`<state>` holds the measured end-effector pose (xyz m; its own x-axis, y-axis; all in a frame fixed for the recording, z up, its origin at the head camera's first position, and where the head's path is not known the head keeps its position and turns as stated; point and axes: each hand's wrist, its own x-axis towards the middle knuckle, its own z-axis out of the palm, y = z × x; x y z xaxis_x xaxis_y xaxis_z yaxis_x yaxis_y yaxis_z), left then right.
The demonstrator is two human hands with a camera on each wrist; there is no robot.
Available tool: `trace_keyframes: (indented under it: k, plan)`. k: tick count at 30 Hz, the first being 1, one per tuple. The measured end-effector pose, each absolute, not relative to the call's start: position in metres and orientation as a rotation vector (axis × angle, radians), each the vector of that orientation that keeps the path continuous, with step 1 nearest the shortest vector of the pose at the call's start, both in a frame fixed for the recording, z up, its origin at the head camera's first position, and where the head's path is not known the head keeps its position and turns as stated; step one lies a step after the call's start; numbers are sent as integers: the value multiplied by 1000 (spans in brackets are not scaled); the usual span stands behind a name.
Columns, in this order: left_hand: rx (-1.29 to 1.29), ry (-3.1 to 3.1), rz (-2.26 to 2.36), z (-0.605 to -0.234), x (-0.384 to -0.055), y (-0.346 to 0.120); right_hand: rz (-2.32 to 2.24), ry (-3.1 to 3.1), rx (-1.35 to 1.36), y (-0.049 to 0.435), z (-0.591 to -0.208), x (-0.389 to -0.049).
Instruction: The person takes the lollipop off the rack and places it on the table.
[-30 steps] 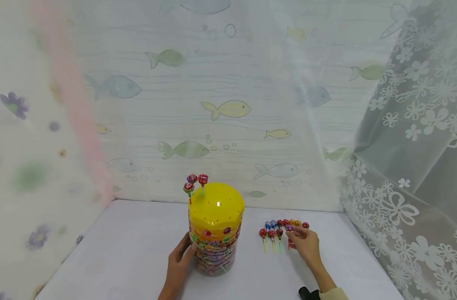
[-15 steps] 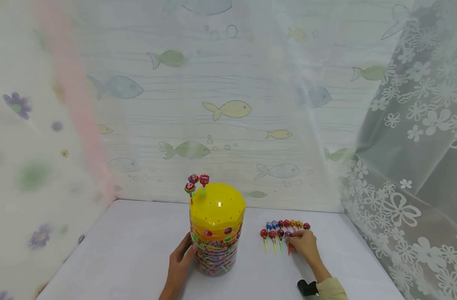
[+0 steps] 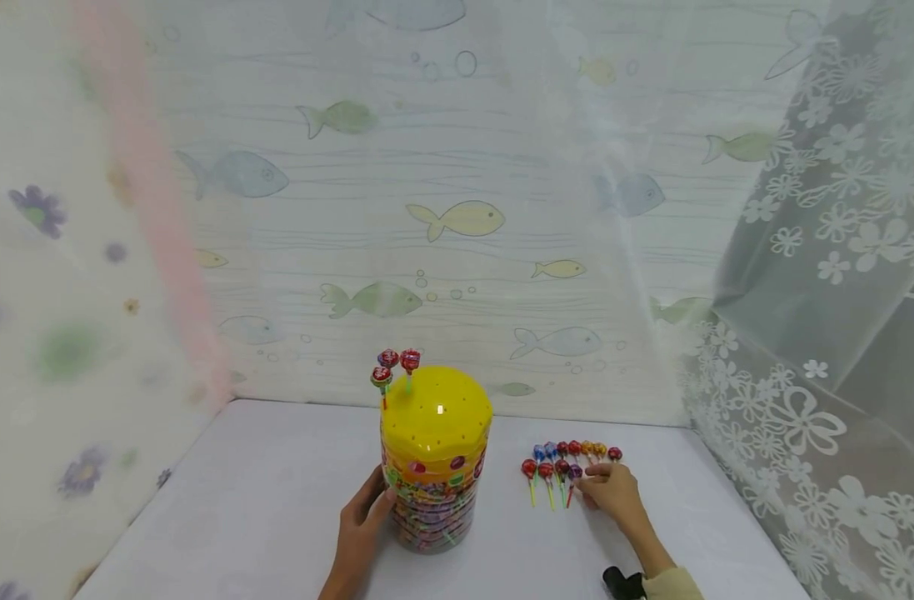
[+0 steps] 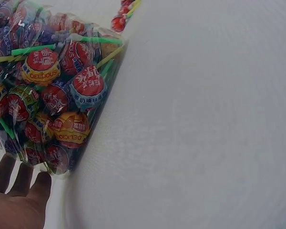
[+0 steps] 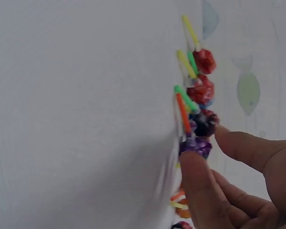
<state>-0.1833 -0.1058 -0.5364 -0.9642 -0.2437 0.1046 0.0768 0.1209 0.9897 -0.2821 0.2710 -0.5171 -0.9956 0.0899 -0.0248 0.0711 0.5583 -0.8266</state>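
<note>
My left hand [image 3: 359, 525] rests against the side of a clear candy jar [image 3: 434, 508] with a yellow lid. In the left wrist view, straight fingers [image 4: 21, 179] touch the jar, which is packed with wrapped lollipops. Three lollipops [image 3: 382, 377] stand upright in the lid's small holes at its left edge. My right hand [image 3: 614, 492] is over the table beside a purple lollipop [image 3: 575, 472] with a red stick. In the right wrist view, an index fingertip touches this purple lollipop [image 5: 200, 147]; the thumb stands a little apart, near a dark lollipop [image 5: 207, 122].
Several red, blue and yellow lollipops [image 3: 574, 448] lie in two rows on the white table [image 3: 277, 483], right of the jar. A black object [image 3: 623, 583] is by the right sleeve. Fish-printed curtain [image 3: 457, 275] hangs behind the table; flowered lace covers the right side.
The purple lollipop, earlier between the right fingers, now lies at the front row's right end, its stick slanted left. The right fingers have spread a little. The left hand and jar are still.
</note>
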Motion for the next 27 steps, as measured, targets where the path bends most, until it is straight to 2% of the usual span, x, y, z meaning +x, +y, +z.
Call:
trace_keyframes:
  k: [7, 21, 27]
  plan:
    - [176, -2168, -1914, -537, -184, -107, 1384, -2743, 103, 254, -476, -267]
    - [155, -2137, -1933, -539, -185, -108, 1677, -2444, 852, 162, -350, -232]
    - [179, -2159, -1921, -538, -184, -106, 1694, -2433, 977, 126, -315, -234]
